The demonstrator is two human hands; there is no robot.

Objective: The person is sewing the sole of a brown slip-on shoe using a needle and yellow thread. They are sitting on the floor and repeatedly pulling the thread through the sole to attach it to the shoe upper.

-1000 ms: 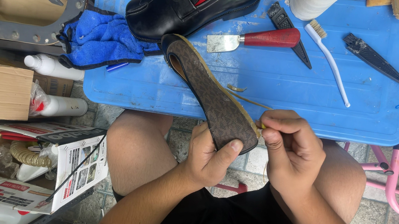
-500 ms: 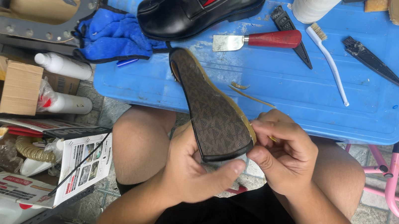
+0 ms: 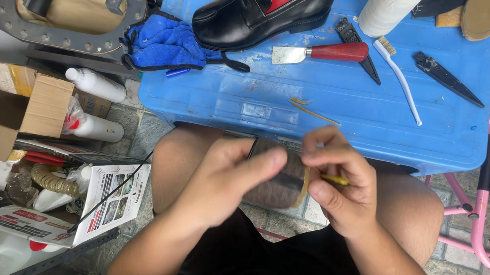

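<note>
Below the blue table (image 3: pixel 347 100), both hands — left hand (image 3: pixel 229 176), right hand (image 3: pixel 338 179) — close on a brown shoe sole (image 3: pixel 282 181), the right also pinching a yellow strip (image 3: pixel 335 180).

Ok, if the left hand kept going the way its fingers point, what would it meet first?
The left hand points right across the sole it grips, so it would most likely meet the right hand first, at the sole's far edge. The picture is blurred, so how close the fingertips are is unclear.
</note>
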